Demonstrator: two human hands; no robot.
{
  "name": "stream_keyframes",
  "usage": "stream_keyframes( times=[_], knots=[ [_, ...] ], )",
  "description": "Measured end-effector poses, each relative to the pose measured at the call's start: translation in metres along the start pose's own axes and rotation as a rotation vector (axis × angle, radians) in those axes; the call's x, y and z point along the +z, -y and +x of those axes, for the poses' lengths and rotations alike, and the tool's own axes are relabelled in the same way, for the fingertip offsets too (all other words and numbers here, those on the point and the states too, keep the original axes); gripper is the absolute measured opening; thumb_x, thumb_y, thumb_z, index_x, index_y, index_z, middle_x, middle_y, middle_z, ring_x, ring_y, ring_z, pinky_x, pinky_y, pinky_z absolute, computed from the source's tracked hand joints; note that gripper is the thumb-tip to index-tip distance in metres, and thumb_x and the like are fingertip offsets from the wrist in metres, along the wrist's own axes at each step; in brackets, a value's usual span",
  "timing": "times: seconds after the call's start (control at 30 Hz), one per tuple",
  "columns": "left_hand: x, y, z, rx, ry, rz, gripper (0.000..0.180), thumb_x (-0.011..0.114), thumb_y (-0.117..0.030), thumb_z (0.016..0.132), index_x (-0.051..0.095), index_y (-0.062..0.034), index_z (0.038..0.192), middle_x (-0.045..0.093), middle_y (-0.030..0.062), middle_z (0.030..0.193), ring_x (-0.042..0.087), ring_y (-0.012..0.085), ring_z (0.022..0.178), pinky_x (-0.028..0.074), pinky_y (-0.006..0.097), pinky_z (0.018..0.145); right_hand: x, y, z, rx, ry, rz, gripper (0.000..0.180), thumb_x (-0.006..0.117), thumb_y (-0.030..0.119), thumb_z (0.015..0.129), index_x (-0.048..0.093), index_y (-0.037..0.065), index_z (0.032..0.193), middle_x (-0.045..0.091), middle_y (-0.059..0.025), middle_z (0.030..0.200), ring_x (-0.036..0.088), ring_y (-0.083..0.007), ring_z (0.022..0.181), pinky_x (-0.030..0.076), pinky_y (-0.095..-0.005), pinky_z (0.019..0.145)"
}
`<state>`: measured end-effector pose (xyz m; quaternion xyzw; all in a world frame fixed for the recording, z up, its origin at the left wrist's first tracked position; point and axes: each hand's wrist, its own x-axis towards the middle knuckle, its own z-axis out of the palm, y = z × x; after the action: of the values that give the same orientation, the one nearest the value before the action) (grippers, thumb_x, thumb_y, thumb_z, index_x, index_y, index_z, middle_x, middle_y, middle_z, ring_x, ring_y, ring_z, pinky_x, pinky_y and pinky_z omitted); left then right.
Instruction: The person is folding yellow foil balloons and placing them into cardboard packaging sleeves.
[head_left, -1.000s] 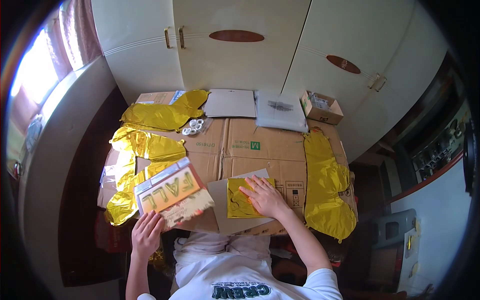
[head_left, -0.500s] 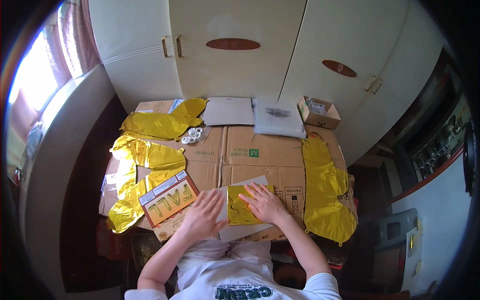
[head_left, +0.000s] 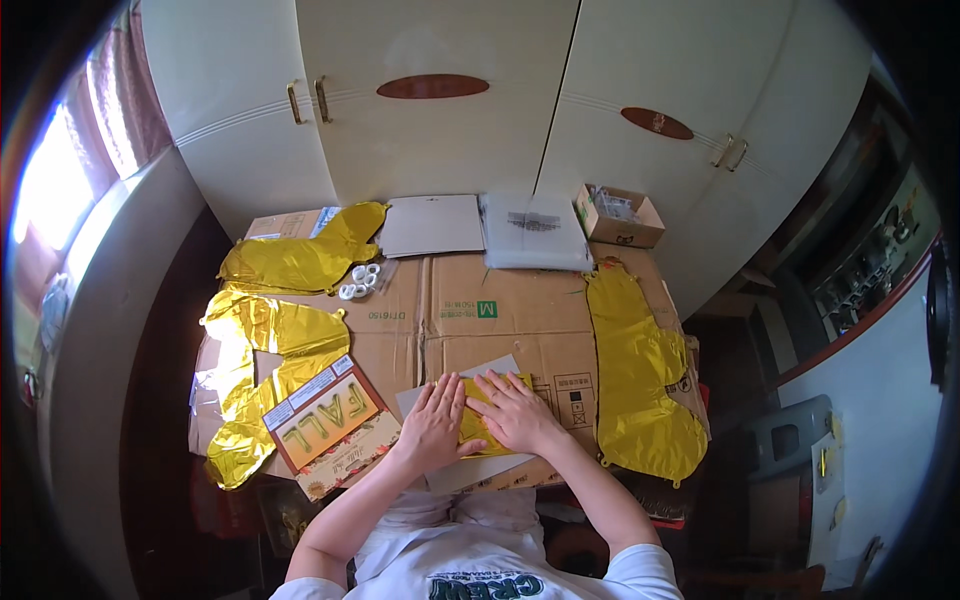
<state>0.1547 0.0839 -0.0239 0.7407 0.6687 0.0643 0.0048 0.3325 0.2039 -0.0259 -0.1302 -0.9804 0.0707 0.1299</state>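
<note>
A folded gold foil balloon (head_left: 480, 437) lies on a light grey card (head_left: 490, 470) at the near middle of the table. My left hand (head_left: 436, 428) rests flat over its left side, fingers stretched out. Flat on its right side lies my right hand (head_left: 514, 414), fingers extended, the two hands almost meeting at the thumbs. Much of the folded foil is hidden beneath them. Left of my left hand, a printed card (head_left: 335, 425) with orange and cream panels lies at a slant.
Flat gold foil balloons lie at the far left (head_left: 300, 258), left (head_left: 305, 335) and right (head_left: 640, 375). Along the back are white tape rolls (head_left: 360, 281), stacked grey cards (head_left: 432, 225), clear plastic bags (head_left: 537, 245) and a small carton (head_left: 622, 228). Flattened cardboard (head_left: 520, 315) covers the table.
My left hand has come down and right onto the folded foil. My right hand stays flat on it. The whole view has shifted slightly.
</note>
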Motion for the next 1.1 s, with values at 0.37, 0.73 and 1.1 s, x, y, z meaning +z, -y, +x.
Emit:
stream_keyframes(
  times=[0.37, 0.73, 1.1],
  knots=[
    [0.001, 0.001, 0.0, -0.002, 0.016, 0.007, 0.106, 0.034, -0.077, 0.087, 0.028, 0.0121, 0.144, 0.028, 0.0265, 0.152, 0.022, 0.0347, 0.145, 0.015, 0.046, 0.119, 0.0, -0.005, -0.012, 0.169, 0.075, 0.009, 0.063, 0.047, 0.04, 0.098, 0.037, -0.004, 0.142, 0.034, -0.0221, 0.151, 0.028, -0.0348, 0.143, 0.022, -0.0467, 0.117],
    [-0.002, -0.001, 0.0, -0.005, 0.037, 0.025, 0.107, 0.034, -0.077, 0.086, 0.026, 0.0122, 0.145, 0.025, 0.0263, 0.153, 0.02, 0.0342, 0.146, 0.015, 0.046, 0.119, -0.027, -0.057, 0.038, 0.311, 0.115, 0.412, 0.025, 0.071, 0.016, 0.08, 0.057, 0.004, 0.096, 0.065, -0.013, 0.092, 0.064, -0.0309, 0.091, 0.05, -0.0398, 0.083],
    [-0.002, 0.001, -0.004, 0.003, 0.019, 0.029, 0.107, 0.032, -0.078, 0.086, 0.023, 0.01, 0.147, 0.025, 0.0235, 0.154, 0.019, 0.0318, 0.147, 0.012, 0.046, 0.119, -0.054, -0.067, 0.067, 0.368, 0.638, 0.394, 0.027, 0.074, 0.018, 0.079, 0.068, 0.002, 0.099, 0.071, -0.0148, 0.094, 0.067, -0.0262, 0.088, 0.051, -0.0359, 0.079]
  ],
)
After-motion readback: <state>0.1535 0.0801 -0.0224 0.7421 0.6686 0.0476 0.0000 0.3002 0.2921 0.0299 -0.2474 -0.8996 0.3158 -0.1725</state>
